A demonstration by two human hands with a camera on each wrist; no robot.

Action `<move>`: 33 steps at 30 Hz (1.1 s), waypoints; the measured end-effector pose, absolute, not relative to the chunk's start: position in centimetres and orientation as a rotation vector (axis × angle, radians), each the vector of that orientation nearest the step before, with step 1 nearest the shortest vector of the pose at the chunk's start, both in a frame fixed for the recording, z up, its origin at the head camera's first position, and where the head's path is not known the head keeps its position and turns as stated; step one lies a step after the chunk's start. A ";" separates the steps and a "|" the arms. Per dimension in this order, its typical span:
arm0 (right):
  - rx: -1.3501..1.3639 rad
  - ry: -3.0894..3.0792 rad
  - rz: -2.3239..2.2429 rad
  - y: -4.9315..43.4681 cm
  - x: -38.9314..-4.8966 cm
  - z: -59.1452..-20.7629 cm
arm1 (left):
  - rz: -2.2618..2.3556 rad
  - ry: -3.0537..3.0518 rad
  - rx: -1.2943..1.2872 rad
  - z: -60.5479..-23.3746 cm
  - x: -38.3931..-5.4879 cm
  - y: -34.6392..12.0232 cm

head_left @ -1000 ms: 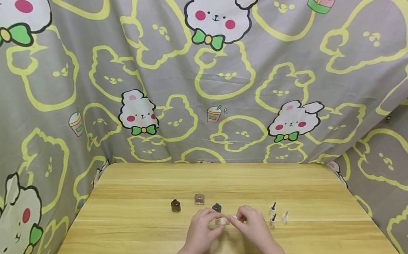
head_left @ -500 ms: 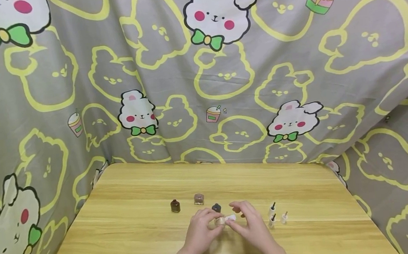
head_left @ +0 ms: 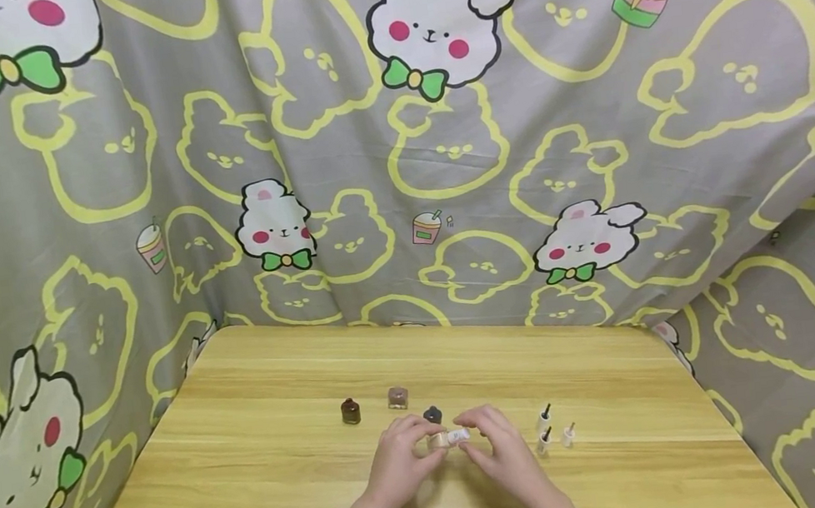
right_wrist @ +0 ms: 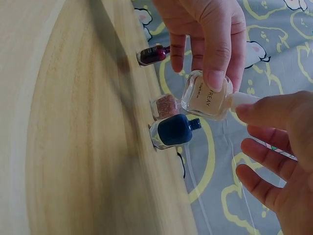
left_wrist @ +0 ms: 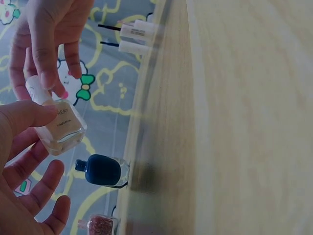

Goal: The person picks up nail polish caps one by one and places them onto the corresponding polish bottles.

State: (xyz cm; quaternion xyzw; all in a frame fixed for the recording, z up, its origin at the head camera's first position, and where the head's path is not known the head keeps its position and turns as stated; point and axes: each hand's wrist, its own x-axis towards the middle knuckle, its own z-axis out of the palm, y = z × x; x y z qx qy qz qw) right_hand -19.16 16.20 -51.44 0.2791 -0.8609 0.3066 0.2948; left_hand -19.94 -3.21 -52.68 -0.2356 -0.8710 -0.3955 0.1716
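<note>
My left hand [head_left: 401,460] pinches a square glass nail polish bottle [left_wrist: 61,125] of pale cream polish between thumb and fingers, tilted on its side above the table. Its white cap [head_left: 458,436] is on the neck and points to the right. My right hand [head_left: 506,452] has thumb and index finger at either side of that cap, the other fingers loosely bent. Just behind the hands stands an uncapped dark blue nail polish bottle [right_wrist: 173,130]. Farther left are an uncapped pink glitter bottle [head_left: 397,398] and a dark red one [head_left: 351,412].
On the wooden table [head_left: 268,488], right of the hands, three white caps stand with brushes upward, among them a rear cap [head_left: 544,418], a front cap [head_left: 545,441] and a right-hand cap [head_left: 568,436]. A grey patterned curtain [head_left: 350,143] surrounds the table.
The right fingers opened away from the cap half a second ago and now are back around it. The left hand keeps the bottle in nearly the same place.
</note>
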 end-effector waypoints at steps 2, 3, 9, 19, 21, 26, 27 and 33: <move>0.734 -2.294 0.826 16.2 -19.2 -51.5 | -1.126 -2.470 -0.673 -52.7 -20.0 -3.2; 0.729 -2.297 0.840 16.2 -19.2 -51.6 | -1.128 -2.470 -0.673 -52.7 -20.0 -3.2; 0.670 -2.350 1.091 16.4 -19.3 -51.9 | -1.118 -2.468 -0.673 -52.7 -20.0 -3.2; 0.528 -2.387 1.418 16.5 -19.5 -52.4 | -1.107 -2.481 -0.665 -52.7 -20.0 -3.1; 0.480 -2.379 1.462 16.4 -19.4 -52.4 | -1.112 -2.472 -0.669 -52.8 -20.0 -3.1; 0.377 -2.370 1.525 15.9 -19.5 -52.4 | -1.104 -2.449 -0.681 -52.9 -20.0 -3.0; 0.367 -2.370 1.528 15.8 -19.5 -52.5 | -1.100 -2.447 -0.682 -52.9 -20.1 -2.9; 0.327 -2.374 1.467 15.4 -19.6 -52.6 | -1.077 -2.453 -0.689 -52.9 -20.0 -2.9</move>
